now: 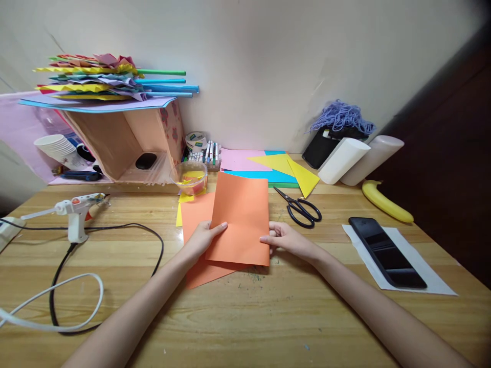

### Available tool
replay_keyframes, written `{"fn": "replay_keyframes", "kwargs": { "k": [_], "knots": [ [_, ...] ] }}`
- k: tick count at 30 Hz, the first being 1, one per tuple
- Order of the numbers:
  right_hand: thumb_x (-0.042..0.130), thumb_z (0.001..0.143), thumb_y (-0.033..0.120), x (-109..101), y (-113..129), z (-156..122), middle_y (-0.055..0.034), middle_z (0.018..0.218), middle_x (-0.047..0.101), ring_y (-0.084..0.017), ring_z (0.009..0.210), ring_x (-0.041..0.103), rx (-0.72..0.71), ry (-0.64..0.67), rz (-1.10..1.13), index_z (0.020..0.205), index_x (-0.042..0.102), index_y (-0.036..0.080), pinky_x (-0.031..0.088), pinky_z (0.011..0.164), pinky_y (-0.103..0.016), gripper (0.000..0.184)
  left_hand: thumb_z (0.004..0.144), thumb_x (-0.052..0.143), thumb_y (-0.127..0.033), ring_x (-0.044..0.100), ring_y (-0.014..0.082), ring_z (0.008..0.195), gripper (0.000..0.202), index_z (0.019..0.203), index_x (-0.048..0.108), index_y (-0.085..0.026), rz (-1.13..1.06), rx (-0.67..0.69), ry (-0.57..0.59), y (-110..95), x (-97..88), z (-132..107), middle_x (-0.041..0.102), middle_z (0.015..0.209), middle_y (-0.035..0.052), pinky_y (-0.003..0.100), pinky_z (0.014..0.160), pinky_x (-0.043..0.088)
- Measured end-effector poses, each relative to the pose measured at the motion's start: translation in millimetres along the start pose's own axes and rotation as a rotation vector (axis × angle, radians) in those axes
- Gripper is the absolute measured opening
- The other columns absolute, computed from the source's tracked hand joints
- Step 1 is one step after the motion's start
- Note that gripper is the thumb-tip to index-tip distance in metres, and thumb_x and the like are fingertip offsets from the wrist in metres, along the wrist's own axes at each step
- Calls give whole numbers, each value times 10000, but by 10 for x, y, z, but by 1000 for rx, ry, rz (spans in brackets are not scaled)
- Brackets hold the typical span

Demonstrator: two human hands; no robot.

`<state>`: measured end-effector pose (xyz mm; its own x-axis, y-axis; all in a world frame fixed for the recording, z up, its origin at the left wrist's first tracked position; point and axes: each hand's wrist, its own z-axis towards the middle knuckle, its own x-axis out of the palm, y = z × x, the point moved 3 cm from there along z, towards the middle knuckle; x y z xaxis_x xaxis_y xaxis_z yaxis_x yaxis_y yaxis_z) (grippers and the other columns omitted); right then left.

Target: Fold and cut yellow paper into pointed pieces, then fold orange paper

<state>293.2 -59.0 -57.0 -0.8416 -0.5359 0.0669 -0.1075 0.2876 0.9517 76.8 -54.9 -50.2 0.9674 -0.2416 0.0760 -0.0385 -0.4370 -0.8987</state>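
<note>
A sheet of orange paper (241, 220) is raised above the table between my two hands. My left hand (205, 237) grips its left edge, thumb on the front face and fingers behind. At the right edge, my right hand (284, 237) pinches the paper with thumb and curled fingers. Beneath it, another piece of orange paper (197, 212) lies on the wooden table, partly covered by the held sheet. Black-handled scissors (301, 208) rest to the right of the held paper, slightly open and touched by neither hand.
A glue gun (76, 217) with looping cables stands at left. Behind are a cardboard box (172, 128), a clear bowl of paper scraps (190, 179), markers (209, 153) and coloured sheets (245, 159). At right are a phone (387, 253), a banana (385, 202) and white rolls (343, 161).
</note>
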Motion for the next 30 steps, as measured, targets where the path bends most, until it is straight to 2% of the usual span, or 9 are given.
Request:
{"fn": "replay_keyframes", "kwargs": {
  "k": [4, 10, 14, 16, 21, 23, 27, 30],
  "knots": [
    [577, 753, 435, -41, -18, 38, -19, 723, 652, -96, 478, 547, -27, -112, -54, 949, 591, 132, 439, 462, -215, 361, 679, 629, -459, 648, 273, 841, 436, 930, 637, -103, -10, -10, -15, -25, 13, -16, 698, 905, 122, 344, 708, 504],
    [578, 746, 431, -74, -43, 85, -12, 702, 646, -104, 480, 553, -54, -248, -5, 940, 578, 143, 439, 442, -212, 347, 638, 674, -415, 628, 278, 909, 421, 945, 656, -127, 80, 53, -39, -88, 87, -64, 683, 986, 94, 324, 732, 504],
    [627, 718, 409, -39, -14, 41, -31, 777, 669, -148, 622, 616, -13, -110, 26, 1043, 562, 156, 497, 567, -257, 417, 649, 656, -415, 606, 288, 961, 406, 918, 656, -112, 121, 146, -86, -80, 88, -47, 671, 1018, 102, 340, 776, 492],
    [650, 702, 403, -30, -8, 27, -38, 748, 668, -146, 614, 615, 5, -59, -8, 1013, 585, 133, 496, 575, -251, 417, 658, 644, -418, 603, 292, 964, 408, 918, 654, -104, 128, 164, -89, -72, 85, -37, 672, 1013, 109, 353, 785, 488],
    [562, 759, 463, -54, -17, 43, -18, 565, 624, -97, 439, 554, 9, -153, -60, 746, 606, 112, 453, 448, -201, 354, 670, 636, -416, 609, 288, 949, 406, 929, 650, -103, 139, 175, -96, -49, 65, -16, 667, 1025, 114, 349, 776, 489],
    [575, 752, 454, -42, -8, 40, -29, 589, 642, -105, 467, 580, 11, -148, -45, 781, 602, 111, 472, 471, -206, 346, 677, 628, -422, 608, 287, 948, 413, 941, 647, -105, 144, 176, -106, -30, 52, -5, 660, 1042, 115, 346, 769, 489],
    [636, 711, 420, 11, -8, 16, -60, 643, 679, -131, 537, 629, 55, -18, -12, 960, 579, 99, 509, 539, -234, 410, 675, 625, -447, 610, 286, 944, 426, 930, 644, -106, 132, 172, -121, 1, 40, 16, 660, 1041, 117, 337, 753, 492],
    [551, 770, 464, 0, -26, 10, -43, 552, 654, -122, 483, 617, 58, -54, -11, 901, 564, 107, 478, 459, -197, 381, 672, 626, -448, 612, 283, 942, 423, 921, 649, -107, 117, 172, -113, 4, 44, 23, 664, 1031, 118, 339, 760, 492]
  ]
}}
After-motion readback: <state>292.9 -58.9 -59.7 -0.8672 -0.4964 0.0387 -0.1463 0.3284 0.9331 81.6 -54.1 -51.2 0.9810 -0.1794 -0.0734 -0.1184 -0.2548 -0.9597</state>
